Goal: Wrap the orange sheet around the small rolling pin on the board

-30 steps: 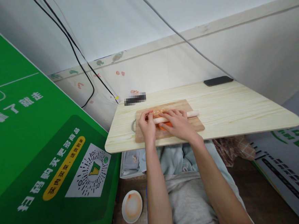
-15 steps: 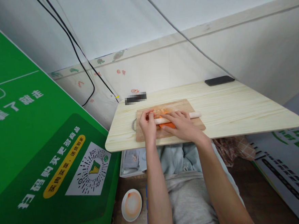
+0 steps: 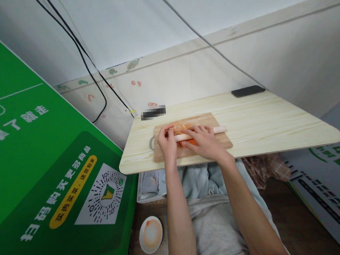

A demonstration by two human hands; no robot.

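Note:
A pale wooden rolling pin (image 3: 219, 129) lies across a flat orange piece (image 3: 188, 142) on a wooden cutting board (image 3: 213, 120). My left hand (image 3: 167, 140) is closed around the left end of the pin, its fingers curled and the end hidden. Over the middle of the pin rests my right hand (image 3: 204, 141), its fingers bent across it and the thumb on the near side, touching the orange piece. Crinkled clear plastic (image 3: 183, 127) with an orange tint shows just beyond the pin. I cannot tell what the orange piece is made of.
On the light wood table (image 3: 274, 124) lies a black phone (image 3: 248, 91) at the back right. A blurred dark object (image 3: 153, 112) sits at the back left. Below stand a white bowl (image 3: 151, 234) and a white box (image 3: 150, 185). A green panel (image 3: 58, 151) borders the left side.
The view has shifted slightly. My right hand and the rolling pin have moved a little to the left over the board. Both hands stay on the pin.

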